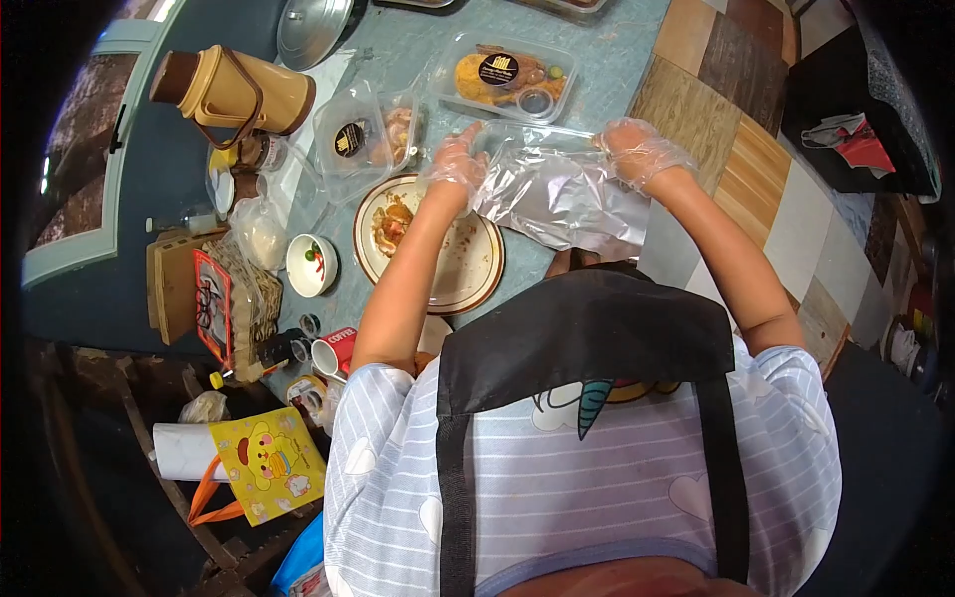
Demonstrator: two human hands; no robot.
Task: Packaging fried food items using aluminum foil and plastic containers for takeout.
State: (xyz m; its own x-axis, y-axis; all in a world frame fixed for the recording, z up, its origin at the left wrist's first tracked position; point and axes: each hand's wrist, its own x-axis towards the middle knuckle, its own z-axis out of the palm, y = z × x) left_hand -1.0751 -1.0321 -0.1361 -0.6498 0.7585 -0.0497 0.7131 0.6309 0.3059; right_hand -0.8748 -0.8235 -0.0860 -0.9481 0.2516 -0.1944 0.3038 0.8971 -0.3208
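A crinkled sheet of aluminium foil (559, 194) spans the space in front of me, hanging over the table edge towards my black apron. Its far part lies in or against a clear plastic container (533, 133); the exact overlap is hard to see. My left hand (456, 166), in a clear disposable glove, grips the foil's left side by the container's corner. At the opposite corner my right hand (634, 153), gloved likewise, pinches the foil, its fingertips partly hidden. Below my left forearm is a brown-rimmed plate (470, 276) with reddish-brown food remnants (392, 227).
Beyond the foil stands a lidded food container (515, 78) with yellow rice and a black label. Left of my hand is an open-lidded container (399, 134) holding food. A vacuum flask (246, 89), a white bowl (312, 265) with chillies, a woven basket (254, 298) and a red mug (336, 351) line the left.
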